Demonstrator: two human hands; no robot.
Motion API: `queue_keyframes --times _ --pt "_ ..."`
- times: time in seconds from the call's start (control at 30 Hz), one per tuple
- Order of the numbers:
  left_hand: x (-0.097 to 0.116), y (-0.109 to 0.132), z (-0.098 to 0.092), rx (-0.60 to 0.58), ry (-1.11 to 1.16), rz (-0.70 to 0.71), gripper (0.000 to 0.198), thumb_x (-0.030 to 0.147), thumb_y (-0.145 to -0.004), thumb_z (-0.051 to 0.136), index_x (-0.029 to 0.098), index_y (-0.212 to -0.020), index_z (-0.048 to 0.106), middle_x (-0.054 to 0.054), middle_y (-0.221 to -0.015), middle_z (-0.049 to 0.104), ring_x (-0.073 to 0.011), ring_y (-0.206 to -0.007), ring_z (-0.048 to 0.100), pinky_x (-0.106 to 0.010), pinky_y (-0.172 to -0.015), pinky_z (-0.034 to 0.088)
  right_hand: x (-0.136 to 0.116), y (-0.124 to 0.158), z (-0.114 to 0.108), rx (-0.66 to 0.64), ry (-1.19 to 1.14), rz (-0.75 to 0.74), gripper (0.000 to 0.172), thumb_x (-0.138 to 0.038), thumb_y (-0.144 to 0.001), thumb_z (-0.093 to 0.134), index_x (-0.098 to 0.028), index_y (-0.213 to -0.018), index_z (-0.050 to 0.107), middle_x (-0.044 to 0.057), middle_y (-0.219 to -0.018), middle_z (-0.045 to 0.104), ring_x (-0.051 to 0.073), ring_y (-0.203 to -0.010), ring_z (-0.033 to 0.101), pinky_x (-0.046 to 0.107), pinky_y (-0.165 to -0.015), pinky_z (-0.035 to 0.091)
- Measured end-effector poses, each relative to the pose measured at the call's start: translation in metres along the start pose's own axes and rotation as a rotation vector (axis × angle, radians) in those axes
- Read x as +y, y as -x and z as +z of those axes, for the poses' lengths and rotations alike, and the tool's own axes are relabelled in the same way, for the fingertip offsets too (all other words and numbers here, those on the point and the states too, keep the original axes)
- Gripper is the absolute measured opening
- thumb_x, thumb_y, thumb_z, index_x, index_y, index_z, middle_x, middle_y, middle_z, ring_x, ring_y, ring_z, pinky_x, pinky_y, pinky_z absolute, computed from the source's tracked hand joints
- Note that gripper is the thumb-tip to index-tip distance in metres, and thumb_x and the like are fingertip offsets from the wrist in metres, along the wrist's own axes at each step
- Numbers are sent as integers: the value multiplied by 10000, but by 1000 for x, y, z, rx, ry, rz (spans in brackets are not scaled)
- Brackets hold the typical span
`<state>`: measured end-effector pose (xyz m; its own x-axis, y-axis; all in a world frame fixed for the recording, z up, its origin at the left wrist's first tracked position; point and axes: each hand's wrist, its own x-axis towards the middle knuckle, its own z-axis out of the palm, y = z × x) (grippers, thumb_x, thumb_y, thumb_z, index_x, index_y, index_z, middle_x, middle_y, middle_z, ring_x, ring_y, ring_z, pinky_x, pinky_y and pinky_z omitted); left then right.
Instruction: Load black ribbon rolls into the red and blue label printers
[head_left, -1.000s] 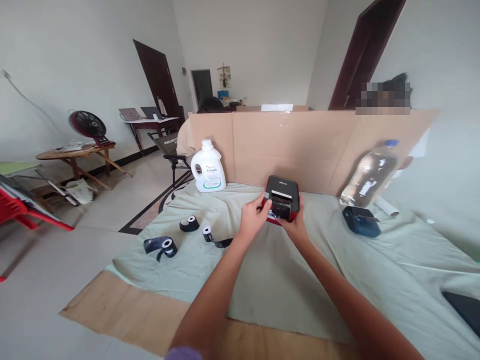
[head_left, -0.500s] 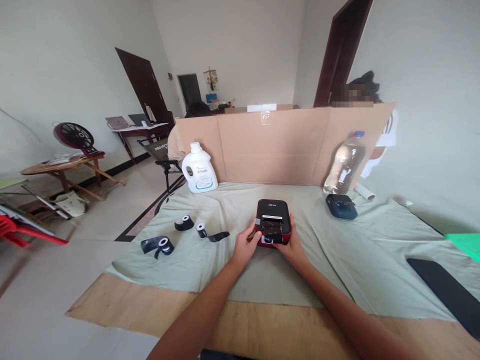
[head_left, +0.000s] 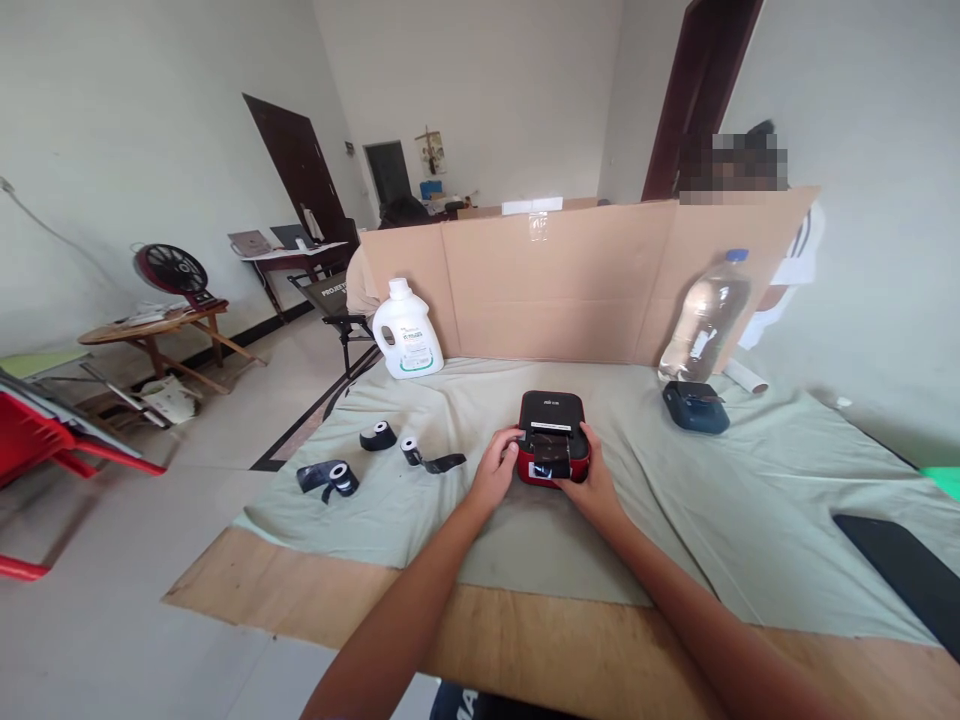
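A small red and black label printer sits on the pale green cloth in the middle of the table. My left hand grips its left side, fingers curled round the edge. On the printer's right front corner rests my right hand, fingers wrapped against its casing. A dark strip of tape shows at the printer's front slot between my hands. Three black tape rolls lie on the cloth to the left, partly unrolled.
A white detergent jug and a clear water bottle stand before a cardboard screen. A dark blue device lies near the bottle. A black flat object lies at the right edge. A person stands behind the screen.
The printer has come down from being held up near the screen to resting on the cloth closer to me. Both hands stayed on it.
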<state>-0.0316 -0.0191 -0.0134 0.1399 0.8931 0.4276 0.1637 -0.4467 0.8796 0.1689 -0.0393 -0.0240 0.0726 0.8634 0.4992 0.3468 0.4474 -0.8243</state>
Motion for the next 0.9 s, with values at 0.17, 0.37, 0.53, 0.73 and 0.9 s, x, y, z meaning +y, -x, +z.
queue_keyframes --times 0.17,0.37,0.53,0.73,0.9 --pt "1 -7 4 16 22 -69 326 440 -1023 347 220 -1054 586 -57 -1237 640 -184 -1164 589 -329 -1042 446 3 0 1 0 -2 11 929 -363 -697 759 -239 -1488 288 144 -1459 470 343 -1337 487 589 -1144 354" --pt "-3 -8 7 23 13 -80 295 440 -1007 387 221 -997 584 -47 -1187 668 -184 -1122 611 -322 -1019 458 3 0 1 -21 -10 26 960 -316 -694 756 -244 -1507 251 146 -1478 453 328 -1354 472 573 -1152 347" --pt "-5 -2 7 45 31 -27 321 425 -1006 400 216 -1133 607 -69 -1252 644 -195 -1166 596 -337 -1027 461 7 0 1 -6 6 2 980 -338 -699 753 -215 -1525 242 159 -1508 427 322 -1388 441 544 -1174 325" --pt "-3 1 2 25 1 26 364 444 -995 431 202 -1178 632 -83 -1252 653 -206 -1194 590 -342 -1042 461 10 2 -1 -33 17 0 1025 -354 -731 737 -226 -1568 158 160 -1557 381 318 -1422 410 554 -1185 300" --pt "-4 -1 1 19 15 38 379 446 -994 443 205 -1225 622 -92 -1294 633 -208 -1206 589 -339 -1003 493 4 2 -4 -41 41 20 1056 -407 -742 737 -230 -1585 126 168 -1566 378 348 -1443 381 600 -1165 308"
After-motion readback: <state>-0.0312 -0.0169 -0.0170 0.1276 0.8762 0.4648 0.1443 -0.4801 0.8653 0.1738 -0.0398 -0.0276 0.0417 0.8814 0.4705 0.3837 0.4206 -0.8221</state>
